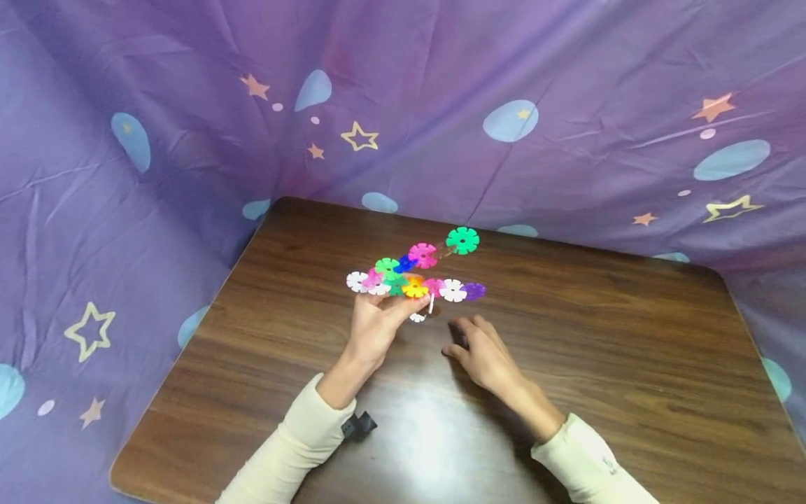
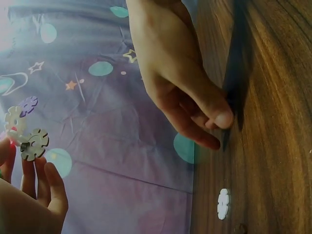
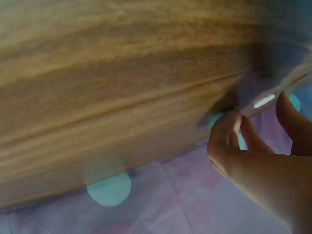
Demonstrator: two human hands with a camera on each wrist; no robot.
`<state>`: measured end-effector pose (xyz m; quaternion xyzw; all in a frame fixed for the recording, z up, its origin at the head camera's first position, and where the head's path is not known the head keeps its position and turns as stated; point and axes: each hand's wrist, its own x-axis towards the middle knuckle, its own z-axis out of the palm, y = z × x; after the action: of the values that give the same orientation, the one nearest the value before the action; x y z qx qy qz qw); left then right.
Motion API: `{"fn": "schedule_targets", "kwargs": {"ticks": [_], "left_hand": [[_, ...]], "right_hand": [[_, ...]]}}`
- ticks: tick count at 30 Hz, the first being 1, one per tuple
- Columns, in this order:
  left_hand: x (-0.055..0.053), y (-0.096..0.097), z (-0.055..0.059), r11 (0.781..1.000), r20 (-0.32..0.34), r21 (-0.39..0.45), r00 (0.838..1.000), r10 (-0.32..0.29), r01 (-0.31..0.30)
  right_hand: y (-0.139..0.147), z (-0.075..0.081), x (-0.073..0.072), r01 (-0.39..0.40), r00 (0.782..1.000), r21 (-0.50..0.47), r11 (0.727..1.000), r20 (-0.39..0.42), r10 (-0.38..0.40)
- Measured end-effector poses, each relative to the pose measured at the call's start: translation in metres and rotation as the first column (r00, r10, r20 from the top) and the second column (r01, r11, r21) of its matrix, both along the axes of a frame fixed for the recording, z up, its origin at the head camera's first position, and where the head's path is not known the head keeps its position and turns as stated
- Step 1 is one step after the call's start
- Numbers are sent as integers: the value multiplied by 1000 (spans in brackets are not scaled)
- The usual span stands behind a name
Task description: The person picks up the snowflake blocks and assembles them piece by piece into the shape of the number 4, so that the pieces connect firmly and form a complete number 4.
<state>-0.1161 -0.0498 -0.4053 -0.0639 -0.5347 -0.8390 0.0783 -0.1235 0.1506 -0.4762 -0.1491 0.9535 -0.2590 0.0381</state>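
My left hand (image 1: 373, 329) grips a joined cluster of flower-shaped plastic building discs (image 1: 414, 286), held above the table. White, pink, green, orange, blue and purple discs make up the cluster, and a branch ends in a green disc (image 1: 462, 241) at the far right. Another disc, seen nearly edge-on, juts down by the left fingertips. In the left wrist view, a loose white disc (image 2: 223, 204) lies on the table. My right hand (image 1: 485, 355) hovers low over the wood near that disc, its fingers loosely bent around nothing. The right wrist view (image 3: 258, 165) hand also holds nothing visible.
A brown wood-grain table (image 1: 598, 336) with rounded corners spreads under both hands. Behind and beside it hangs a purple curtain (image 1: 415, 105) printed with stars and blue shapes. A small black device (image 1: 359, 425) sits at the left wrist.
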Motion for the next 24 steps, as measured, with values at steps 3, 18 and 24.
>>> {"fn": "schedule_targets", "kwargs": {"ticks": [3, 18, 24], "left_hand": [[1, 0, 0, 1000, 12, 6, 1000, 12, -12], [4, 2, -2, 1000, 1, 10, 1000, -7, 7], [6, 3, 0, 999, -1, 31, 1000, -11, 11]], "right_hand": [[-3, -3, -7, 1, 1000, -16, 1000, 7, 0], [-13, -11, -24, 3, 1000, -102, 995, 6, -3], [-17, -12, -31, -21, 999, -108, 994, -34, 18]]}}
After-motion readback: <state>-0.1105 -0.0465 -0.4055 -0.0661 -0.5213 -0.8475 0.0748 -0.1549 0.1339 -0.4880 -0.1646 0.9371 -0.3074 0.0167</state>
